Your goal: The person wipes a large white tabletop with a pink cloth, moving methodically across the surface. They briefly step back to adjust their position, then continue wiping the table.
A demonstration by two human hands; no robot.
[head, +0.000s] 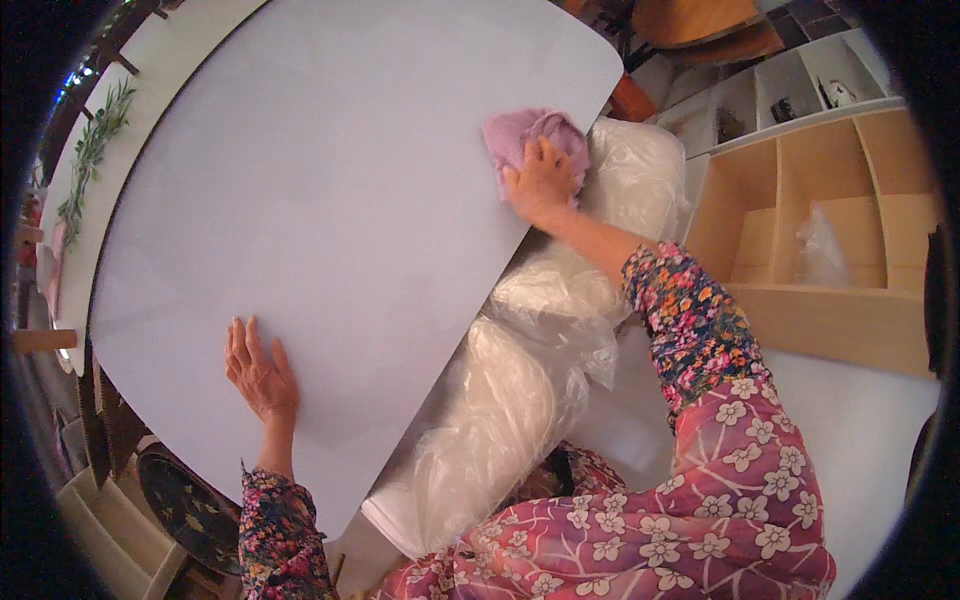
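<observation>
A large white panel with a rounded outline (pixel 337 187) lies in front of me. Near its right edge, my right hand (pixel 544 180) presses on a crumpled pink cloth (pixel 517 131), fingers spread over it. My left hand (pixel 262 371) rests flat on the lower left part of the panel, fingers a little apart, with nothing in it. Items wrapped in clear plastic film (pixel 502 390) lie along the panel's near right edge, partly beneath my right forearm.
On the right stands a wooden shelf unit with compartments (pixel 829 225), one holding a plastic bag (pixel 821 251). A green leafy garland (pixel 94 161) lies beyond the panel's left edge. A dark round object (pixel 187 502) is at lower left.
</observation>
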